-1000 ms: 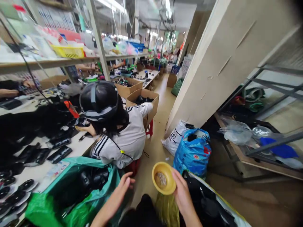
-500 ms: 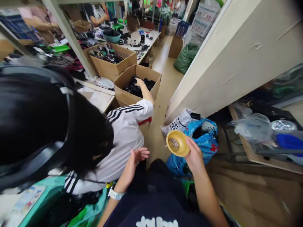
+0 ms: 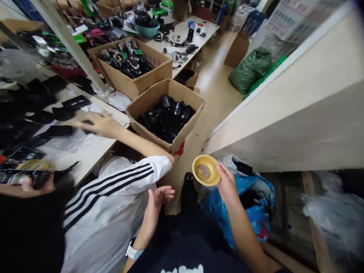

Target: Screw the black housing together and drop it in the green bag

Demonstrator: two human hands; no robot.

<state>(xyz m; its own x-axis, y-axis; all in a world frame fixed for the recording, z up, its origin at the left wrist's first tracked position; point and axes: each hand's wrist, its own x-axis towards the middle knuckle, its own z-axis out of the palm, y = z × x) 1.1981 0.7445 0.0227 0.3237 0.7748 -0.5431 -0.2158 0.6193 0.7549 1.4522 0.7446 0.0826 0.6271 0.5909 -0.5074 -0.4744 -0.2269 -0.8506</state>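
My right hand (image 3: 226, 182) grips the rim of a small yellow bowl (image 3: 212, 167), thumb over the edge. Inside the bowl lies a small heap of tiny silvery metal pieces (image 3: 203, 171), probably screws, tilted into view. My left hand (image 3: 157, 201) hangs in the air left of the bowl, fingers apart, holding nothing; a white-strapped watch (image 3: 133, 251) is on that wrist. Close by on the left, a co-worker in a white striped sleeve (image 3: 113, 185) stretches a hand (image 3: 99, 124) over the table.
A cardboard box (image 3: 196, 110) of black parts stands ahead, another box (image 3: 162, 74) with mixed parts behind it. Blue bag (image 3: 224, 212) lies by my right leg, below a pale panel (image 3: 284, 125). The worktable (image 3: 96, 151) on the left holds black parts. A green sack (image 3: 251, 70) stands farther off.
My view has moved forward and down the aisle. The co-worker's hand has left the box of black parts and swung left over the table. My right hand still holds the bowl.
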